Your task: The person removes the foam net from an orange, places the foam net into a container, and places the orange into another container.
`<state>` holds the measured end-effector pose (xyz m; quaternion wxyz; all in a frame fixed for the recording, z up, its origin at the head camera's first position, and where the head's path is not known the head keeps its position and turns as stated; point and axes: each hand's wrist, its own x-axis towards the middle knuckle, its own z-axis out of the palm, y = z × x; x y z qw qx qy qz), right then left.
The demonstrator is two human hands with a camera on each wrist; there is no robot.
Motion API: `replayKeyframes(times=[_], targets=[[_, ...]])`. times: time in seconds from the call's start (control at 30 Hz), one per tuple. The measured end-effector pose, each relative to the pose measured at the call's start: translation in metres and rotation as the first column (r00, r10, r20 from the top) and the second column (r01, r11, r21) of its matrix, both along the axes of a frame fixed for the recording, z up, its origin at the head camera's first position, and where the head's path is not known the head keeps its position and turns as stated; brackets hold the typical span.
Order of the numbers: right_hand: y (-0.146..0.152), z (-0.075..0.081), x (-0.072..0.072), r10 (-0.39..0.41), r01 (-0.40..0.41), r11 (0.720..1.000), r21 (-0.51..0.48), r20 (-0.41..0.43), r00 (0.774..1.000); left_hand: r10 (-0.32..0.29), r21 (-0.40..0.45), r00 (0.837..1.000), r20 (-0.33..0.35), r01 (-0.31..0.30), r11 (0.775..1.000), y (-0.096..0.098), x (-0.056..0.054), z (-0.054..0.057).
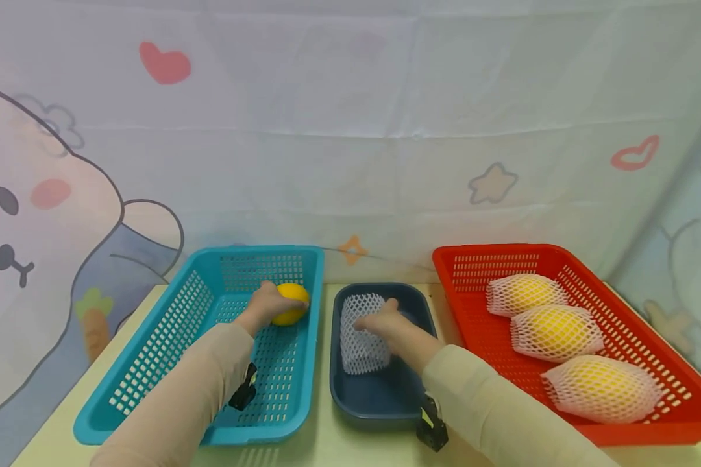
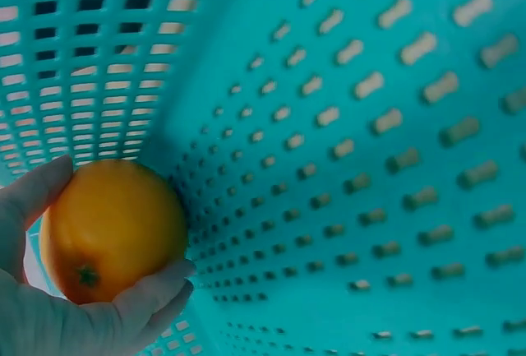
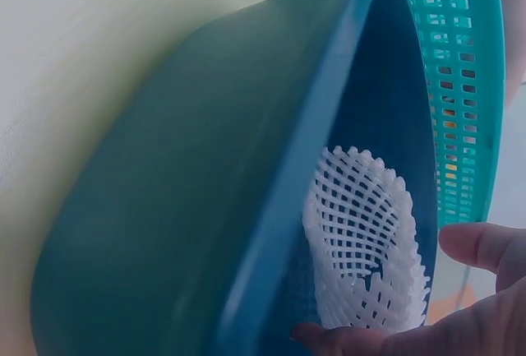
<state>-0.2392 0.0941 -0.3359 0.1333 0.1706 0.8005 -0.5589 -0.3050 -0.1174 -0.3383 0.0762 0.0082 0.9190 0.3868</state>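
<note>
My left hand [image 1: 267,305] is inside the turquoise basket [image 1: 317,337], its thumb and fingers curled round an orange [image 2: 119,228]. The fruit looks smooth, round and yellow-orange, with a small green stem end. It sits by the basket's right side wall. My right hand [image 1: 394,327] reaches into the dark blue bin [image 1: 380,415], over a white foam fruit net [image 1: 362,353]. In the right wrist view its thumb [image 3: 477,243] and fingers stand apart beside the net, which lies hollow with its mesh end open.
A red basket [image 1: 473,337] stands on the right, with several yellow fruits [image 1: 557,331] in white foam nets in it. All three containers rest on a pale yellow table [image 1: 292,451]. Behind them hangs a printed cloth [image 1: 327,130].
</note>
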Motion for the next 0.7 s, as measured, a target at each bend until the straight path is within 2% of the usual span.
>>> replayKeyframes(times=[0.23,0.37,0.53,0.7], targets=[[0.003,0.001,-0.002,0.021,-0.021,1.0,0.008,-0.022,1.0,0.028,0.026,0.998,0.059,-0.03,0.999,-0.001,0.003,-0.005],[0.005,0.004,-0.001,0.023,-0.022,1.0,0.01,-0.019,1.0,0.022,0.066,0.992,0.12,-0.03,0.997,-0.001,0.002,-0.006],[0.004,0.007,-0.001,0.035,-0.035,0.999,0.019,-0.012,0.999,0.009,0.057,0.981,0.191,-0.021,0.998,-0.006,0.003,-0.006],[0.005,0.011,0.0,0.036,-0.036,0.999,0.01,-0.012,0.999,-0.016,0.046,0.977,0.212,0.006,0.999,-0.009,0.005,-0.003]])
